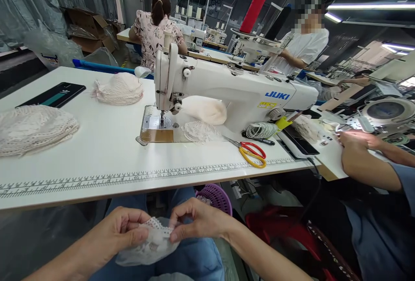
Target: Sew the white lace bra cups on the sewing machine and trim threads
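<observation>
The white worktop (106, 142) fills the upper half of the view, with a printed ruler strip (129, 178) along its near edge. On it, at 1 o'clock from our hands, stands the sewing machine (227, 86), its needle plate (157, 123) at 12 o'clock. Two stacks of lace pieces lie on the worktop: one stack (32, 129) at 10 o'clock, a second stack (118, 88) at 11 o'clock. A single lace cup (200, 132) rests just beside the needle plate, and scissors (251, 151) lie at 1 o'clock near the worktop's near edge. A purple basket (215, 196) sits below the worktop edge, close to our right wrist. A co-worker's arm (363, 162) rests on the neighbouring table at 3 o'clock.

We hold the lace piece (152, 242) over the lap, below the worktop edge, well apart from the needle plate. The left hand (121, 231) is closed on its left side, thumb on top. The right hand (194, 220) pinches the scalloped upper edge between thumb and forefinger.

Judged from this hold, the step in hand is aligning the edge. To do it well:

1. We keep both pinches close to the scalloped edge, so the layers cannot slide.
2. We stretch the lace only lightly; it will distort easily.
3. We match the edges before lifting the piece toward 12 o'clock.
</observation>
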`<action>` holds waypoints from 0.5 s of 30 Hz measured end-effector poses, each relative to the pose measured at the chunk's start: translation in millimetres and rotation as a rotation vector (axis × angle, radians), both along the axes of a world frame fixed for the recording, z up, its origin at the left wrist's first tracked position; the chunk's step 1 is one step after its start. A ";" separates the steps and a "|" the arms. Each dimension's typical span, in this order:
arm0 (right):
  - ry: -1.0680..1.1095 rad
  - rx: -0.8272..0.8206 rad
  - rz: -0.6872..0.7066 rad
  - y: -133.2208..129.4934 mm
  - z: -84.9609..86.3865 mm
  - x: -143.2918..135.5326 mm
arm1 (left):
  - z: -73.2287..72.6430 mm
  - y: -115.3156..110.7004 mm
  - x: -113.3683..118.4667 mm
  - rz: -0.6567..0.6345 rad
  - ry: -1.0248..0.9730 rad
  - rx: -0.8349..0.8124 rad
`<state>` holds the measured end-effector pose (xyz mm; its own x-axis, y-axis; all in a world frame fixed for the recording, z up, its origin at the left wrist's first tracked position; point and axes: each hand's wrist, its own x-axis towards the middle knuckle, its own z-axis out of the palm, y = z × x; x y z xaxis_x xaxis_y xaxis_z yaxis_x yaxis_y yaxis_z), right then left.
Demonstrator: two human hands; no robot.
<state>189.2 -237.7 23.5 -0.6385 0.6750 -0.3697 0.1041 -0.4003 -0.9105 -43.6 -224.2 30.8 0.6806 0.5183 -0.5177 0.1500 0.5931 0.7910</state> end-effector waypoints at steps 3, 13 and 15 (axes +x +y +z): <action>-0.025 0.026 0.031 -1.2 1.2 1.6 | 4.4 0.8 3.9 -0.025 -0.013 0.002; -0.108 0.082 -0.135 -8.0 5.8 -14.8 | -6.2 -5.0 5.3 -0.001 -0.023 0.053; -0.101 0.062 -0.147 -8.9 3.4 -14.1 | -8.6 -6.4 4.4 -0.004 -0.018 0.076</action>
